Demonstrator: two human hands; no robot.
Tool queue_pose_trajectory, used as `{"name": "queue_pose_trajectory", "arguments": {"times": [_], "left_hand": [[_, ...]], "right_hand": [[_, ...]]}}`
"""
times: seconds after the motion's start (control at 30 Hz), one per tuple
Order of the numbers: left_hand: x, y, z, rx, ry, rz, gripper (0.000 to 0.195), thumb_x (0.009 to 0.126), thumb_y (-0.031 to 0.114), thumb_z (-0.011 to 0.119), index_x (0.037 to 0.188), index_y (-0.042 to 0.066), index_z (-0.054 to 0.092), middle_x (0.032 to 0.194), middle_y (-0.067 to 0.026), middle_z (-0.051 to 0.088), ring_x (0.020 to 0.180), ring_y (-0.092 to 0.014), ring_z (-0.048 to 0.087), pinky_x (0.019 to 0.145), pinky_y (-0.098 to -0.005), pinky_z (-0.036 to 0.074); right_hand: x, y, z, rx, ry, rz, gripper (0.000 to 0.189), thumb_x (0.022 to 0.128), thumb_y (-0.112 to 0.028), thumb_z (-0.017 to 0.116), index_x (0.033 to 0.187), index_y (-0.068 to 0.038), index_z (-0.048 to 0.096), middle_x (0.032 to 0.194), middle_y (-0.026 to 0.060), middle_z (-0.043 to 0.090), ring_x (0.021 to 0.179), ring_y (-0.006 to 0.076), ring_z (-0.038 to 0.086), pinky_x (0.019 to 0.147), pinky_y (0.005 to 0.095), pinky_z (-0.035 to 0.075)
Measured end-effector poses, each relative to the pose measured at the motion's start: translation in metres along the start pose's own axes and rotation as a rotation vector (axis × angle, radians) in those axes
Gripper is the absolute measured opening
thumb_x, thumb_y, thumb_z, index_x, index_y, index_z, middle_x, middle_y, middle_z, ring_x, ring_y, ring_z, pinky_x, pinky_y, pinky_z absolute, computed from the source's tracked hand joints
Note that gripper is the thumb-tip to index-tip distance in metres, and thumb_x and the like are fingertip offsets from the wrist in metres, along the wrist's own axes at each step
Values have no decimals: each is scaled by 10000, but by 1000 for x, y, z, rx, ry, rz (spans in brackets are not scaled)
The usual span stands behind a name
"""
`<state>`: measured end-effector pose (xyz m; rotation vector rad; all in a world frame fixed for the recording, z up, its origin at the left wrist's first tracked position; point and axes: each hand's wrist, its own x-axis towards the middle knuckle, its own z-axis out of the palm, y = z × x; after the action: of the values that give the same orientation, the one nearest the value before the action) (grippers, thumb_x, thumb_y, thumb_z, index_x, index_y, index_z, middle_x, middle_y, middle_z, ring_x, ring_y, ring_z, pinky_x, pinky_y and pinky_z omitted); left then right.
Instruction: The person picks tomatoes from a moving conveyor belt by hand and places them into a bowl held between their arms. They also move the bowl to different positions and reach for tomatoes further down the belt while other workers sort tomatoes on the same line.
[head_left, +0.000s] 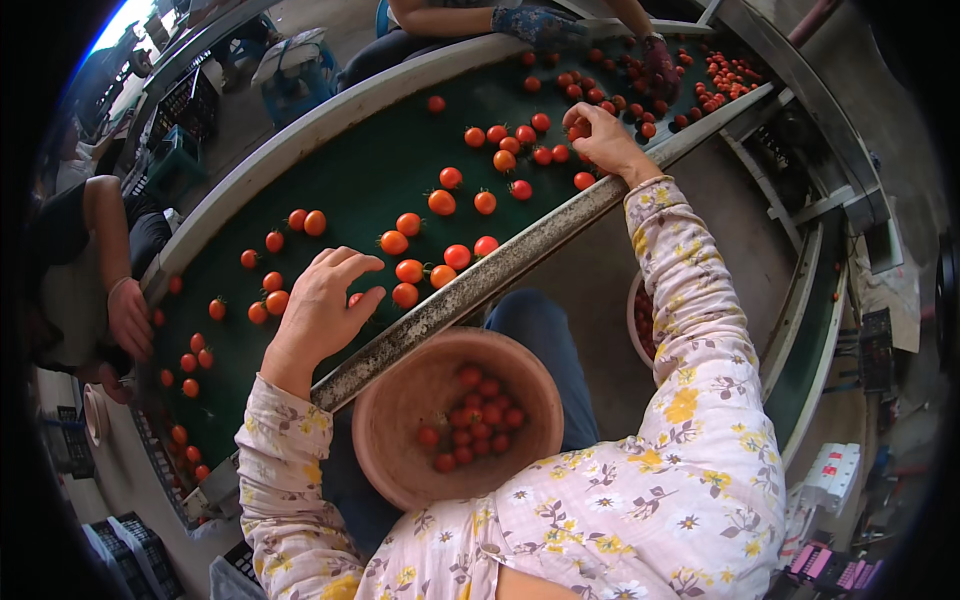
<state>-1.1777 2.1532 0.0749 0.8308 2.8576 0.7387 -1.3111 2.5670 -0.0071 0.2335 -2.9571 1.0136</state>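
Many small red and orange tomatoes (442, 202) lie scattered on a green conveyor belt (360, 180). My left hand (322, 304) is over the near left part of the belt, fingers apart and curved, with a tomato (355, 300) partly hidden beside the thumb; whether it touches it I cannot tell. Farther right, my right hand (604, 142) reaches over the belt's near edge, its thumb and fingertips closed around a red tomato (576, 133). On my lap, under the metal rail, rests a round brownish-pink plastic basin (382, 457) with a heap of red tomatoes (480, 416).
A worn metal rail (465, 300) runs between me and the belt. Across it a co-worker's gloved hands (660, 67) are among tomatoes; another co-worker's hand (130, 319) is at the left edge. A second basin (637, 322) stands below right. Black crates (135, 555) sit lower left.
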Motion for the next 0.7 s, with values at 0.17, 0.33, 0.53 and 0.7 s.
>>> {"name": "queue_pose_trajectory", "arguments": {"times": [0.17,0.33,0.53,0.7], "left_hand": [[8,5,4,-4,-15,-8,259,780,158,713,1014,60,662,938,-90,639,941,-285,596,821,-386,485],[18,10,8,2,-31,-14,254,791,176,705,1008,55,658,935,-92,638,938,-290,596,816,-390,482],[27,16,13,5,-13,-28,236,807,188,684,995,48,654,929,-93,637,933,-288,596,806,-392,480],[33,24,15,1,-52,-57,236,802,180,685,995,46,658,946,-91,638,940,-284,597,818,-389,482]], "right_hand": [[-24,-4,-13,1130,-61,143,349,906,5,500,1254,2,476,1178,176,569,1066,281,612,939,369,543],[-44,-16,-27,1467,-132,165,382,932,-31,422,1308,37,428,1257,255,535,1157,349,580,998,415,510],[-61,-33,-31,1542,-293,139,398,942,-132,455,1309,22,452,1237,225,563,1066,279,622,907,377,543],[-117,-93,-16,1002,-846,-1,168,907,-90,556,1052,-18,601,1002,32,637,816,97,600,688,247,500]]}}
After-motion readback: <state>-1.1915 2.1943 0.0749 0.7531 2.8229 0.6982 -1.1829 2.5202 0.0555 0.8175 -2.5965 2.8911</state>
